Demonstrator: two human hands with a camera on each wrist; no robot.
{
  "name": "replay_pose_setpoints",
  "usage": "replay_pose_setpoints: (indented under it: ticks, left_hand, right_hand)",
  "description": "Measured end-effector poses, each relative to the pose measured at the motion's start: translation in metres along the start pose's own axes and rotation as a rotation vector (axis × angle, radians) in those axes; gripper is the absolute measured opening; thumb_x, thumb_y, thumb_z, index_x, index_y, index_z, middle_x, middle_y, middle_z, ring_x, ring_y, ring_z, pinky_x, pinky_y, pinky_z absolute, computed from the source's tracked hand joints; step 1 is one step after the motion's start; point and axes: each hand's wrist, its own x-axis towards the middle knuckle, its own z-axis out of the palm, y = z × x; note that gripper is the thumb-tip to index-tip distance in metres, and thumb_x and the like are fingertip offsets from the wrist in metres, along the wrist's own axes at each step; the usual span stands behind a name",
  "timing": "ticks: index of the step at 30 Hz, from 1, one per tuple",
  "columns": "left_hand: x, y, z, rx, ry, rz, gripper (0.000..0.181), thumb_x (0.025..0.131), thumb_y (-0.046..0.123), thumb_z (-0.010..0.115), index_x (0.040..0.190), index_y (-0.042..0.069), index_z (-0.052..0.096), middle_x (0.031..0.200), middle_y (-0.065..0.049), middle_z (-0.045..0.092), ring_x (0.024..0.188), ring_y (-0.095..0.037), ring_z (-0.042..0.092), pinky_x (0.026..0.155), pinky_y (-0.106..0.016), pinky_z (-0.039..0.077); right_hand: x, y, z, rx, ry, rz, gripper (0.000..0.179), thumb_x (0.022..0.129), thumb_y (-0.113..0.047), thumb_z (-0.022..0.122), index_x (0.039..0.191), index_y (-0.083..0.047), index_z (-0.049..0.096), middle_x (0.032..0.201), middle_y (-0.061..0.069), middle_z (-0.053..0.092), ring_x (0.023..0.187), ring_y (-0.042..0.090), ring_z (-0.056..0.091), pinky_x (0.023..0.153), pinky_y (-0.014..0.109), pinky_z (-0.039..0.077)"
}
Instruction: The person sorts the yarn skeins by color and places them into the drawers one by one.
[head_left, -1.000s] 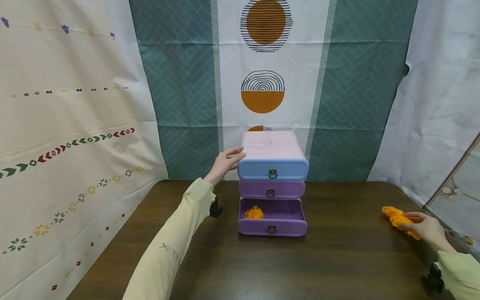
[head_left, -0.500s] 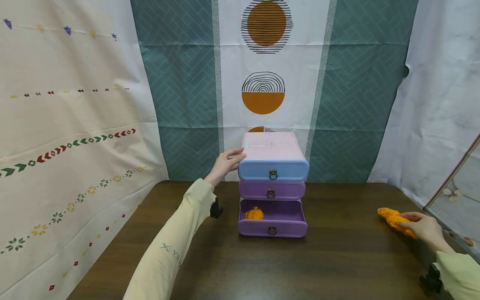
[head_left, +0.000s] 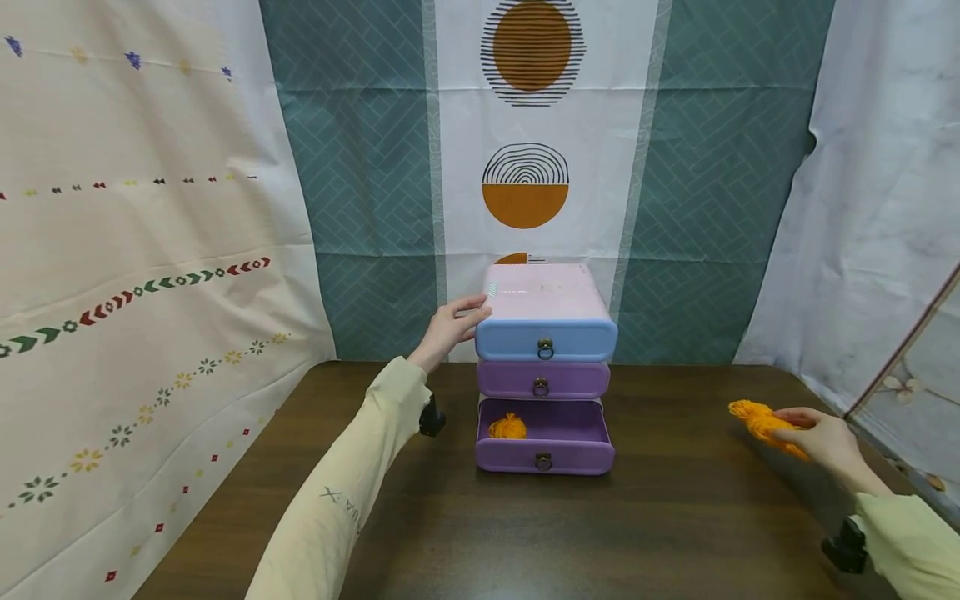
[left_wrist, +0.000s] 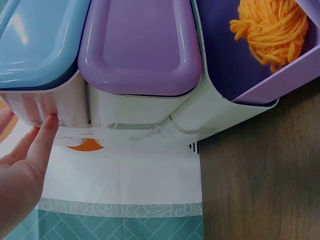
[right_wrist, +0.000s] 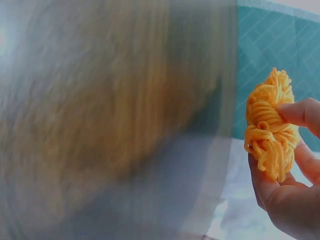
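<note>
A small chest of drawers (head_left: pixel 546 292) with a pink top stands at the back of the table. Its blue top drawer (head_left: pixel 510 340) and purple middle drawer (head_left: pixel 502 378) are closed, while the purple bottom drawer (head_left: pixel 577 457) is pulled out. Inside that drawer, on the left, lies a bundle of orange yarn (head_left: pixel 507 426), seen closer as a yarn bundle (left_wrist: pixel 274 30) in the left wrist view. My left hand (head_left: pixel 448 327) touches the chest's upper left side with extended fingers. On the right, my right hand (head_left: pixel 821 439) pinches another orange yarn bundle (right_wrist: pixel 270 125) between thumb and fingers, above the table.
The dark wooden table (head_left: pixel 645 533) reaches back to a green and white patterned curtain (head_left: pixel 375 208). A cream embroidered cloth (head_left: pixel 150 292) hangs along the left, and a white cloth (head_left: pixel 862 250) borders the right edge.
My right hand has shifted left and slightly farther back, carrying the yarn bundle. The left hand stays against the chest, and the drawers have not moved.
</note>
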Motion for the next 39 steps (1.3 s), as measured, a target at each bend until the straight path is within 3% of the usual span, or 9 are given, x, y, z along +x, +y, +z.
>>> replay_pose_setpoints:
  ticks: [8, 13, 25, 32, 35, 39]
  left_hand:
    - [-0.016, 0.024, 0.002, 0.003, -0.031, -0.005, 0.047, 0.090, 0.021, 0.058, 0.132, 0.002, 0.046, 0.130, -0.017, 0.043, 0.110, -0.027, 0.049, 0.086, -0.034, 0.045]
    - [-0.020, 0.029, 0.002, 0.015, -0.027, 0.005, 0.047, 0.091, 0.021, 0.057, 0.132, 0.002, 0.046, 0.130, -0.017, 0.042, 0.110, -0.027, 0.048, 0.085, -0.033, 0.045]
    - [-0.018, 0.026, 0.002, 0.011, -0.028, -0.004, 0.046, 0.091, 0.021, 0.057, 0.132, 0.003, 0.046, 0.130, -0.016, 0.043, 0.110, -0.027, 0.049, 0.087, -0.036, 0.045]
    - [-0.003, 0.002, 0.000, 0.017, 0.002, 0.022, 0.048, 0.087, 0.033, 0.061, 0.129, 0.012, 0.052, 0.127, -0.008, 0.047, 0.104, -0.018, 0.053, 0.082, -0.030, 0.047]
    - [0.000, -0.002, 0.000, 0.017, 0.010, 0.024, 0.048, 0.086, 0.034, 0.062, 0.128, 0.013, 0.053, 0.126, -0.007, 0.047, 0.104, -0.018, 0.053, 0.082, -0.030, 0.047]
    - [-0.002, 0.004, -0.001, -0.008, -0.006, 0.006, 0.048, 0.087, 0.031, 0.062, 0.129, 0.011, 0.051, 0.128, -0.009, 0.046, 0.106, -0.020, 0.052, 0.084, -0.032, 0.046]
  right_hand:
    - [0.004, -0.021, 0.005, 0.060, -0.026, -0.095, 0.039, 0.083, -0.019, 0.067, 0.103, 0.013, 0.059, 0.092, 0.027, 0.060, 0.066, 0.008, 0.050, 0.051, 0.023, 0.044]
    - [0.006, -0.039, 0.010, 0.088, -0.041, -0.148, 0.036, 0.082, -0.015, 0.069, 0.103, 0.011, 0.060, 0.092, 0.026, 0.061, 0.068, -0.001, 0.050, 0.053, 0.022, 0.046]
    - [0.010, -0.073, 0.016, 0.164, -0.101, -0.248, 0.033, 0.081, -0.014, 0.070, 0.103, 0.009, 0.060, 0.098, 0.026, 0.059, 0.074, 0.000, 0.052, 0.058, 0.021, 0.049]
    - [0.011, -0.091, 0.025, 0.236, -0.184, -0.283, 0.032, 0.082, -0.012, 0.069, 0.105, 0.008, 0.059, 0.101, 0.024, 0.058, 0.075, 0.014, 0.057, 0.059, 0.024, 0.051]
    - [0.012, -0.098, 0.028, 0.269, -0.212, -0.318, 0.030, 0.082, -0.010, 0.068, 0.105, 0.008, 0.059, 0.101, 0.023, 0.058, 0.075, 0.015, 0.057, 0.060, 0.024, 0.051]
    - [0.012, -0.105, 0.033, 0.328, -0.265, -0.363, 0.027, 0.082, -0.006, 0.067, 0.104, 0.007, 0.059, 0.100, 0.022, 0.057, 0.075, 0.016, 0.058, 0.060, 0.026, 0.052]
